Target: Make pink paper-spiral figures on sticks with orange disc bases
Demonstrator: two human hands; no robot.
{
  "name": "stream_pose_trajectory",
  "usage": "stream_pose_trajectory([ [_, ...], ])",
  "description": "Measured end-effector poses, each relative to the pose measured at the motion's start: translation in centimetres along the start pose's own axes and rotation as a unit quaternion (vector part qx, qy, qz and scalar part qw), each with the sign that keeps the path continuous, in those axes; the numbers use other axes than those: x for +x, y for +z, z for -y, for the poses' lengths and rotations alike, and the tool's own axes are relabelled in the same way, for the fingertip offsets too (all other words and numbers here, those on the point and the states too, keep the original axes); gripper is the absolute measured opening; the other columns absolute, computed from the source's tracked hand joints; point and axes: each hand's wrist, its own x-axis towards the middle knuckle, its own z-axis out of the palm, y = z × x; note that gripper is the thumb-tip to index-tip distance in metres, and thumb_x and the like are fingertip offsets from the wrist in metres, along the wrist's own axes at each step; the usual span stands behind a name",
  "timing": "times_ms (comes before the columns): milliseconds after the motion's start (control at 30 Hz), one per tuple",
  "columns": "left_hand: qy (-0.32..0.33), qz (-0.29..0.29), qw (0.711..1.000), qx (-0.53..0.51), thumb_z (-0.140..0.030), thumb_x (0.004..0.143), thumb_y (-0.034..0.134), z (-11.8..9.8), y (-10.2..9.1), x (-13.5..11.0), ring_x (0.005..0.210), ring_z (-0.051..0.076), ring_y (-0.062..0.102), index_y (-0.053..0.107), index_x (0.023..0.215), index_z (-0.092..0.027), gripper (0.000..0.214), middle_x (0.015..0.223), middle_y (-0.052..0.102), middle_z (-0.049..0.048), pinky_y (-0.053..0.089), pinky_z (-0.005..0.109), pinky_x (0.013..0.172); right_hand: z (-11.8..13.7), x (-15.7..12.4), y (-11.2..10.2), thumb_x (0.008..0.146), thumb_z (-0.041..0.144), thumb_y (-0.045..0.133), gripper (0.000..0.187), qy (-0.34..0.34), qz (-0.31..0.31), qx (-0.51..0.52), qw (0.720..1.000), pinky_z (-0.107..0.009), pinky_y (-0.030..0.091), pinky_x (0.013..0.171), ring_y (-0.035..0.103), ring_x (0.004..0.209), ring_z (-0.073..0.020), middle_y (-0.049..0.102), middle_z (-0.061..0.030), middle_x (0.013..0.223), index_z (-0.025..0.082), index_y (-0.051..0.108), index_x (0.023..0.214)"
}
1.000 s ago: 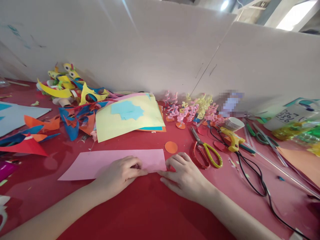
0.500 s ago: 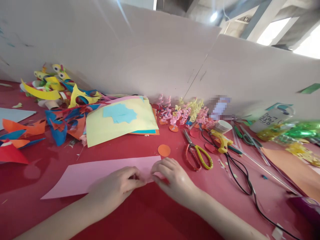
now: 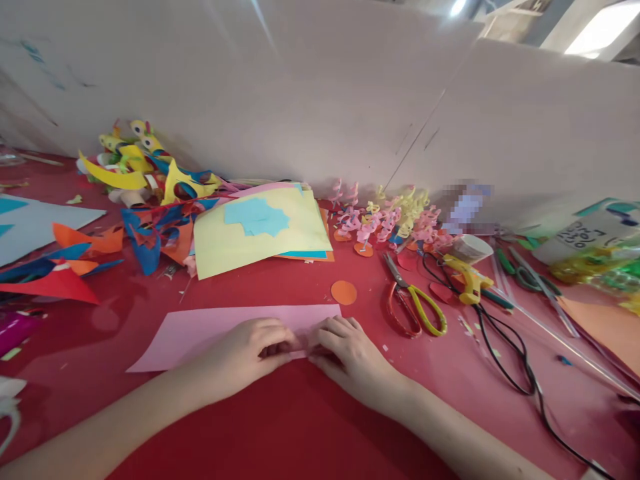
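Observation:
A pink sheet of paper (image 3: 205,331) lies lengthwise on the red table, its left end curling up slightly. My left hand (image 3: 263,347) pinches the paper's near edge toward its right end, thumb and fingers closed. Close beside it, my right hand (image 3: 345,347) has its fingers curled over the paper's right end, gripping it; the fingertips are partly hidden. Just beyond the right hand is an orange paper circle (image 3: 344,292). Scissors (image 3: 407,300) with one red and one yellow handle lie to the right of that hand.
Behind the pink sheet rests a stack of coloured paper (image 3: 260,247). Pink and yellow paper curls (image 3: 387,217) stand along the wall. A yellow glue gun (image 3: 470,279) with a black cord (image 3: 523,383) lies at right. Orange and blue paper shapes (image 3: 90,250) crowd the left.
The camera view has swung right-to-left, so things appear shifted to the right. My hands stay on the pink paper's right end and have come slightly closer together.

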Motion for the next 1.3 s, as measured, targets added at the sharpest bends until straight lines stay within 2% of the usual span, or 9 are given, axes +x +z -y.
stream_pose_trajectory([
  [300, -0.061, 0.059, 0.996, -0.018, -0.019, 0.081, 0.050, 0.1, -2.1, -1.0, 0.068, 0.013, 0.055, 0.061, 0.087, -0.021, 0.013, 0.080, 0.063, 0.0002, 0.040, 0.023, 0.060, 0.2, 0.1, -0.5, 0.084, 0.015, 0.055, 0.007, 0.003, -0.004, 0.018, 1.000, -0.027, 0.037, 0.071, 0.055, 0.083, -0.0140, 0.063, 0.0004, 0.088, 0.022, 0.056, 0.084],
  [500, -0.116, 0.062, 0.991, 0.016, -0.022, 0.081, 0.049, 0.4, -2.8, -1.6, 0.070, 0.015, 0.057, 0.058, 0.088, -0.022, 0.011, 0.084, 0.063, 0.0013, 0.041, 0.024, 0.061, 0.1, 0.0, -0.1, 0.082, 0.013, 0.055, 0.009, -0.012, -0.038, 0.017, 0.999, -0.027, 0.039, 0.071, 0.057, 0.079, -0.0141, 0.063, -0.0012, 0.085, 0.021, 0.058, 0.078],
  [733, -0.093, 0.058, 0.993, 0.045, -0.022, 0.085, 0.044, 0.5, -2.1, -1.9, 0.078, 0.017, 0.058, 0.058, 0.090, -0.023, 0.015, 0.087, 0.064, 0.0019, 0.040, 0.026, 0.068, 0.3, 0.0, -0.1, 0.079, 0.010, 0.052, 0.011, -0.026, -0.034, -0.015, 0.999, -0.029, 0.038, 0.070, 0.054, 0.077, -0.0153, 0.063, -0.0028, 0.086, 0.019, 0.059, 0.079],
  [833, -0.086, 0.064, 0.993, 0.047, -0.024, 0.087, 0.043, 0.5, -2.1, -1.7, 0.077, 0.017, 0.058, 0.058, 0.087, -0.022, 0.015, 0.085, 0.063, 0.0016, 0.039, 0.026, 0.067, 0.7, -0.1, -0.3, 0.083, 0.021, 0.053, 0.019, -0.068, -0.011, -0.062, 0.996, -0.033, 0.038, 0.074, 0.052, 0.082, -0.0183, 0.061, -0.0055, 0.092, 0.022, 0.060, 0.101],
  [900, -0.085, 0.070, 0.993, 0.044, -0.026, 0.088, 0.044, 0.3, -2.1, -1.6, 0.075, 0.017, 0.057, 0.057, 0.085, -0.022, 0.014, 0.082, 0.062, 0.0010, 0.038, 0.025, 0.065, 1.0, -0.1, -0.4, 0.086, 0.032, 0.052, 0.032, -0.098, 0.003, -0.091, 0.991, -0.036, 0.037, 0.078, 0.050, 0.086, -0.0201, 0.059, -0.0065, 0.099, 0.030, 0.055, 0.117],
  [967, -0.086, 0.071, 0.993, 0.041, -0.026, 0.087, 0.044, 0.3, -2.2, -1.5, 0.075, 0.017, 0.056, 0.057, 0.085, -0.022, 0.014, 0.083, 0.062, 0.0007, 0.038, 0.024, 0.065, 1.2, -0.1, -0.3, 0.087, 0.040, 0.050, 0.036, -0.107, 0.014, -0.112, 0.988, -0.038, 0.037, 0.080, 0.049, 0.088, -0.0209, 0.057, -0.0064, 0.102, 0.036, 0.051, 0.123],
  [1167, -0.084, 0.074, 0.993, 0.025, -0.022, 0.085, 0.045, 0.4, -2.4, -1.6, 0.073, 0.017, 0.055, 0.058, 0.088, -0.022, 0.013, 0.083, 0.062, 0.0012, 0.037, 0.025, 0.062, 1.2, -0.1, 0.0, 0.086, 0.043, 0.050, 0.033, -0.101, 0.009, -0.144, 0.984, -0.040, 0.039, 0.080, 0.049, 0.086, -0.0216, 0.056, -0.0069, 0.099, 0.037, 0.055, 0.118],
  [1300, -0.080, 0.065, 0.995, 0.009, -0.021, 0.083, 0.045, 0.6, -2.6, -1.7, 0.072, 0.017, 0.056, 0.059, 0.088, -0.021, 0.015, 0.085, 0.063, 0.0026, 0.039, 0.026, 0.062, 1.1, -0.3, -1.0, 0.087, 0.036, 0.052, 0.027, -0.099, 0.018, -0.138, 0.985, -0.035, 0.042, 0.076, 0.052, 0.083, -0.0198, 0.058, -0.0065, 0.095, 0.032, 0.061, 0.111],
])
